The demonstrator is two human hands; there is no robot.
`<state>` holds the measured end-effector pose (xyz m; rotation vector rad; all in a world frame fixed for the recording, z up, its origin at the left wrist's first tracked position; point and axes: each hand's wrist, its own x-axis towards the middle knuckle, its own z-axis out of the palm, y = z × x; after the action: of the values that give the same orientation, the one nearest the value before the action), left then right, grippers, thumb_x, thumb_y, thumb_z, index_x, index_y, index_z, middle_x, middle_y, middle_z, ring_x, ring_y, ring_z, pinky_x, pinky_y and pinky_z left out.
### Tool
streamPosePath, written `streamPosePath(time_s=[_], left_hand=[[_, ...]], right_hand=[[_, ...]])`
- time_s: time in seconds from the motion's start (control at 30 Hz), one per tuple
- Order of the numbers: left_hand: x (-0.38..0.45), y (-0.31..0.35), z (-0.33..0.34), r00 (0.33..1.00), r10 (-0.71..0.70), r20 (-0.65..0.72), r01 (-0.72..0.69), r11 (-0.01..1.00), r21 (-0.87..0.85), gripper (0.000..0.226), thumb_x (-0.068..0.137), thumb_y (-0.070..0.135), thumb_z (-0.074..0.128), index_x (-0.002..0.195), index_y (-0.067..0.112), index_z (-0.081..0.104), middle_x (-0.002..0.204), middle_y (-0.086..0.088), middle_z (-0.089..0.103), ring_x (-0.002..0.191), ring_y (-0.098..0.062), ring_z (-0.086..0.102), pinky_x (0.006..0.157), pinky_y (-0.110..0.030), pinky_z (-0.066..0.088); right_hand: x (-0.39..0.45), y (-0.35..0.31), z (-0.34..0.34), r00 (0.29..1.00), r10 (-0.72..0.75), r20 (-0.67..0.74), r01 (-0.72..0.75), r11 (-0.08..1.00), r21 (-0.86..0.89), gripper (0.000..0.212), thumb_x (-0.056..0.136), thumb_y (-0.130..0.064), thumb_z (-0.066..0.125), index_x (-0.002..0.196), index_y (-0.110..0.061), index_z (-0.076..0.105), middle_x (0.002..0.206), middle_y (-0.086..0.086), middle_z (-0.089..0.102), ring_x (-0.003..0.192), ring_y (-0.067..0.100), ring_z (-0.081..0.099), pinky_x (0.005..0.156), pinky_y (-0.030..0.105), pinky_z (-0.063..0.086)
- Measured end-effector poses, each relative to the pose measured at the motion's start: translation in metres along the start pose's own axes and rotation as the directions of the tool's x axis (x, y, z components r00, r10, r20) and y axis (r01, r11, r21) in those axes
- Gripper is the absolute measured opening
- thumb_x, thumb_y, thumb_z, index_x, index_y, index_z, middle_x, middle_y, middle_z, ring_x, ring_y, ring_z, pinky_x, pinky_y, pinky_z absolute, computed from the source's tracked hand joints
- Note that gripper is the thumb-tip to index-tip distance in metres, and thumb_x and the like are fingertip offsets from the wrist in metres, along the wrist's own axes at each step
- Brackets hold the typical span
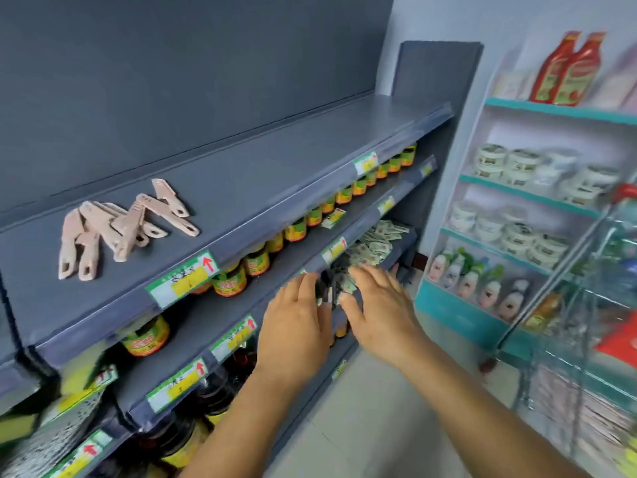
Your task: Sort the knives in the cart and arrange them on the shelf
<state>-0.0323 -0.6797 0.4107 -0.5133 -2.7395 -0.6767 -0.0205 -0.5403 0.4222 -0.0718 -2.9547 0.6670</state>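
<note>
Several pink knives (113,229) lie in a loose pile at the left of the top grey shelf (275,167). In front of the lower shelves, my left hand (293,326) and my right hand (379,305) are close together and hold a bundle of dark knives (326,288) between them. Fingers of both hands curl round the bundle, and it is blurred and largely hidden by them. The wire cart (586,305) stands at the right, holding red and clear packaged goods.
Jars with yellow labels (296,231) line the second shelf, small sachets (372,243) lie on the third, and dark bottles (213,395) stand lower down. A teal-edged rack (537,198) with tubs and red bottles stands at the right. The right part of the top shelf is bare.
</note>
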Motion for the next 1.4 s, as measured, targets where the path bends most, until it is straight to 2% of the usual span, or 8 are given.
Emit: streamPosePath(time_s=[0.07,0.13,0.23,0.37,0.57,0.7,1.03,1.4], left_hand=[[-0.007,0.020,0.024,0.994,0.039,0.102,-0.037,0.999,-0.021,0.049,0.095,0.030,0.045,0.136,0.004,0.046,0.131,-0.013,0.055,0.120,-0.030,0.052,0.098,-0.039,0.043],[-0.014,0.040,0.048,0.968,0.074,0.239,-0.068,0.997,-0.032,0.053,0.097,0.033,0.044,0.144,0.010,0.034,0.141,-0.008,0.044,0.129,-0.025,0.042,0.106,-0.034,0.035],[-0.026,0.076,0.083,0.924,0.117,0.364,-0.104,0.993,-0.056,0.057,0.099,0.038,0.038,0.149,0.016,0.023,0.152,-0.002,0.031,0.137,-0.021,0.032,0.111,-0.032,0.028],[-0.043,0.129,0.126,0.856,0.216,0.469,-0.166,0.975,-0.147,0.056,0.101,0.037,0.034,0.151,0.018,0.017,0.156,0.002,0.024,0.142,-0.013,0.023,0.114,-0.026,0.017],[-0.064,0.219,0.185,0.755,0.320,0.573,-0.247,0.947,-0.204,0.056,0.100,0.038,0.035,0.150,0.019,0.020,0.155,0.001,0.027,0.140,-0.014,0.027,0.117,-0.028,0.020],[-0.075,0.284,0.226,0.705,0.329,0.629,-0.245,0.944,-0.220,0.054,0.100,0.037,0.037,0.149,0.020,0.023,0.153,0.003,0.030,0.138,-0.015,0.031,0.114,-0.027,0.022],[-0.103,0.413,0.355,0.570,0.241,0.786,-0.189,0.969,-0.159,0.052,0.101,0.030,0.033,0.150,0.018,0.019,0.153,0.000,0.027,0.137,-0.017,0.030,0.111,-0.031,0.030],[-0.090,0.420,0.498,0.537,-0.036,0.843,-0.013,0.999,0.052,0.058,0.099,0.031,0.039,0.151,0.016,0.016,0.147,-0.007,0.034,0.131,-0.023,0.036,0.100,-0.034,0.039]], right_hand=[[-0.022,0.030,0.000,0.996,0.089,-0.024,-0.089,0.996,-0.010,0.070,0.088,-0.057,0.018,0.143,-0.018,0.037,0.150,0.000,0.034,0.138,0.022,0.029,0.113,0.036,0.021],[-0.044,0.062,0.001,0.980,0.200,-0.017,-0.200,0.980,-0.016,0.058,0.095,-0.050,0.028,0.144,-0.019,0.035,0.150,0.000,0.034,0.138,0.020,0.029,0.112,0.033,0.021],[-0.076,0.107,0.003,0.943,0.332,-0.024,-0.332,0.943,-0.002,0.049,0.099,-0.040,0.037,0.144,-0.021,0.035,0.150,-0.001,0.034,0.138,0.018,0.029,0.113,0.032,0.021],[-0.120,0.162,-0.002,0.876,0.481,-0.040,-0.480,0.877,0.029,0.048,0.099,-0.040,0.038,0.143,-0.020,0.036,0.150,-0.001,0.036,0.138,0.019,0.030,0.114,0.033,0.020],[-0.181,0.252,-0.011,0.750,0.661,-0.034,-0.656,0.749,0.096,0.048,0.100,-0.041,0.036,0.144,-0.022,0.035,0.152,-0.003,0.033,0.140,0.017,0.027,0.117,0.035,0.020],[-0.213,0.323,-0.018,0.705,0.709,-0.014,-0.701,0.699,0.141,0.047,0.098,-0.041,0.038,0.139,-0.019,0.043,0.146,0.001,0.041,0.136,0.021,0.035,0.114,0.037,0.027],[-0.249,0.489,-0.020,0.643,0.750,0.158,-0.766,0.622,0.164,0.045,0.099,-0.033,0.040,0.139,-0.013,0.042,0.145,0.005,0.042,0.132,0.023,0.037,0.109,0.034,0.030],[-0.229,0.614,0.026,0.621,0.743,0.249,-0.783,0.600,0.162,0.048,0.098,-0.030,0.043,0.143,-0.014,0.035,0.143,0.008,0.040,0.128,0.027,0.038,0.102,0.034,0.034]])
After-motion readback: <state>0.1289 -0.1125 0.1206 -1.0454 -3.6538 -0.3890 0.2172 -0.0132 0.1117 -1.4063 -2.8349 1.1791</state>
